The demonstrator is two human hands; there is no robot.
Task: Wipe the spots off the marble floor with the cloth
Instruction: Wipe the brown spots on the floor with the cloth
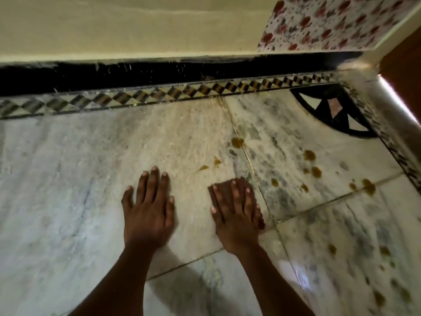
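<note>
The white, grey-veined marble floor fills the view. My right hand lies flat with straight fingers, pressing a small brown cloth onto the floor; most of the cloth is hidden under the hand. My left hand rests flat on the bare marble about a hand's width to the left, fingers spread. Several yellow-brown spots lie to the right of the cloth, two small ones just ahead of it, and more at the lower right.
A checkered tile border and a black skirting run along the cream wall ahead. A black fan-shaped inlay sits in the right corner, beside a threshold. A floral fabric hangs at the top right.
</note>
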